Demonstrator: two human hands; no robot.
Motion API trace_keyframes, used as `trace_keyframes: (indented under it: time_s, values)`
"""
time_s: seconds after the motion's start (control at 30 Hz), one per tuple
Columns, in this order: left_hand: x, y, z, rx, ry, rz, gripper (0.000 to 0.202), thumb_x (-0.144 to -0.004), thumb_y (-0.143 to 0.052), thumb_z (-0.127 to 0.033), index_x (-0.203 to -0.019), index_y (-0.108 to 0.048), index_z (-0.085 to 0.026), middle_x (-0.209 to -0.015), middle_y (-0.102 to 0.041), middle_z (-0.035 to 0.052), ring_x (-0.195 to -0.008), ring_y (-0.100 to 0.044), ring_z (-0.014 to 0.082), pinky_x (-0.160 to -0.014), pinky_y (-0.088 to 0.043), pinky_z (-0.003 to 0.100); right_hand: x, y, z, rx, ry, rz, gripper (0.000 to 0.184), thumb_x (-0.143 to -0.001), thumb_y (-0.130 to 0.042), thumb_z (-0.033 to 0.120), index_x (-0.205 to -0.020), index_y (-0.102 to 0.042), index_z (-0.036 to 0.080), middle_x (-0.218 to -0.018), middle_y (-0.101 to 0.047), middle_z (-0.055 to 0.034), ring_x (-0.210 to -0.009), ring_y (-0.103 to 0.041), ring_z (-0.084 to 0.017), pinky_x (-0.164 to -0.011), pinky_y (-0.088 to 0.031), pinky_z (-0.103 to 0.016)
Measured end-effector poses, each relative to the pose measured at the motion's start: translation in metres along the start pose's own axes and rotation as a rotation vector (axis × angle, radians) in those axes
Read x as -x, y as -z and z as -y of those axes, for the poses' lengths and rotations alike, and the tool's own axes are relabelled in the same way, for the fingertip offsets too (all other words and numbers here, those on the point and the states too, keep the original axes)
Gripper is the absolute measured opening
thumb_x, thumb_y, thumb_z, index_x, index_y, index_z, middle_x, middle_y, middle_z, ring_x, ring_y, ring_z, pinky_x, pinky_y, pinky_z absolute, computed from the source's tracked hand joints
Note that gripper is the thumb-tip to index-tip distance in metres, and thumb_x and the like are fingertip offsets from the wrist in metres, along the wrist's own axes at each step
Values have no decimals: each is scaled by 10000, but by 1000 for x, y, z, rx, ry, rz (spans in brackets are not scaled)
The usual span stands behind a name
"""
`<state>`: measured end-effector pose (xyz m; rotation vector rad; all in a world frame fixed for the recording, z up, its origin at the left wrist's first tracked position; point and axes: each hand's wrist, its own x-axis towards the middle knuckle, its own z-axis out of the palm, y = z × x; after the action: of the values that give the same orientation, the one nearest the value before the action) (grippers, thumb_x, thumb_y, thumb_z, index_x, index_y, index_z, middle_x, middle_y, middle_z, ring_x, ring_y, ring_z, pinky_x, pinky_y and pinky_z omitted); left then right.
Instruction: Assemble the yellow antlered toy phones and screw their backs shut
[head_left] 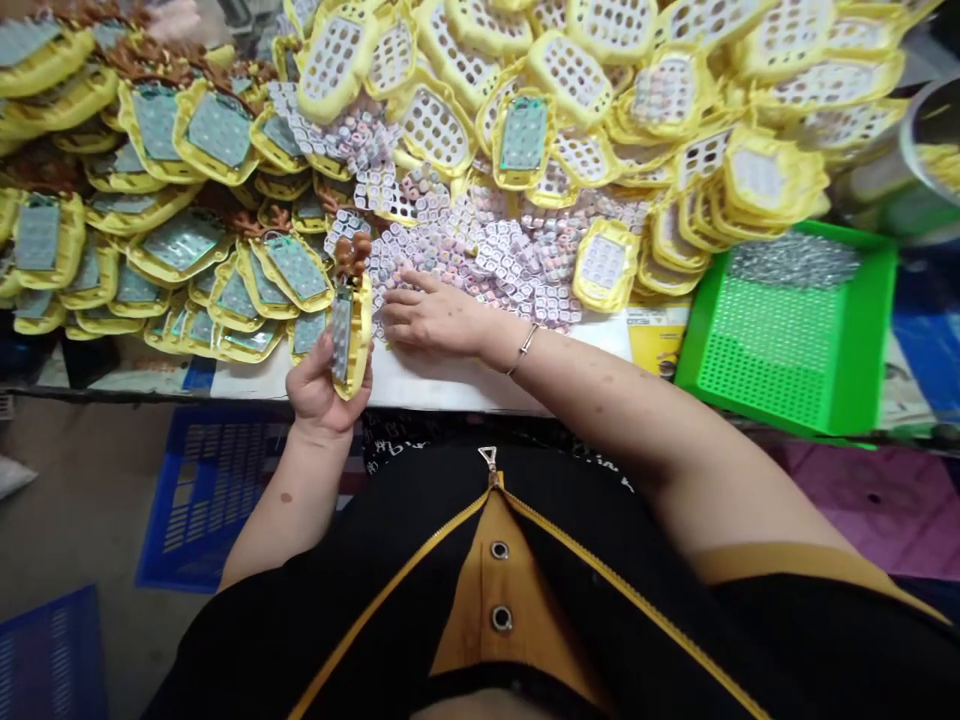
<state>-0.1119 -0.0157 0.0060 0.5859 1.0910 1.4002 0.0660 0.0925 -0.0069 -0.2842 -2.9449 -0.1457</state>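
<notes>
Yellow casing (360, 338), one, brown-topped, grey board (342, 338) fitted: held nearly upright, edge-on, in the left hand (324, 396) at the front of the surface (465, 388).

Casing clamped between the left fingers; right hand (435, 318) laid palm down, fingers apart, on a heap of small button pieces (495, 255). Risks, as judged: the board could be tipped out if the casing were tilted with the thumb's hold slackened; button pieces could be scattered over the front edge by a broad sweep; the green tray (694, 345), set near that edge with silver parts (795, 262) inside, could be knocked by the right forearm.
</notes>
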Motion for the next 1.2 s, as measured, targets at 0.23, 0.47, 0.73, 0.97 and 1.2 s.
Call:
trace_keyframes:
  time_s: [0.23,0.47,0.73,0.97,1.2]
  values:
    - [10,-15,-1,-212,-30,72,310,-776,-653,-499,-1005,-696,-295,-1287,-668,55,-1335,-540,287,-923,-597,403,84,8,26,-5,-84,-65,501,-1023,-358,487,-1412,-482,197,-1527,-514,-115,-1430,-469,-249,-1223,-320,-526]
    - [6,-44,11,-287,93,97,380,-720,-665,-537,-1031,-692,-321,-1218,-706,52,-1308,-566,345,-882,-593,502,102,-10,15,-92,-241,-98,506,-1044,-311,408,-1491,-375,181,-1615,-379,-116,-1525,-316,-228,-1268,-217,-549]
    - [9,-66,8,-269,23,198,462,-765,-597,-560,-1149,-671,-314,-1382,-621,70,-1388,-488,370,-1029,-519,562,127,11,4,-121,-602,-344,461,-1004,-416,458,-1414,-498,262,-1520,-525,-68,-1446,-436,-294,-1249,-205,-570]
    - [-2,-84,27,47,206,278,719,-722,-664,-310,-1422,-499,-282,-1487,-546,85,-1309,-570,366,-1039,-519,531,185,23,23,60,-1165,-237,285,-971,-488,302,-1159,-656,169,-1413,-594,-170,-1361,-489,-358,-1153,-329,-584]
    - [-15,-110,34,60,340,332,719,-727,-654,-160,-1432,-514,-179,-1294,-687,157,-931,-755,285,-737,-647,357,182,8,20,117,-1109,-267,265,-996,-441,223,-1007,-706,222,-1331,-678,-102,-1308,-562,-267,-1133,-390,-527]
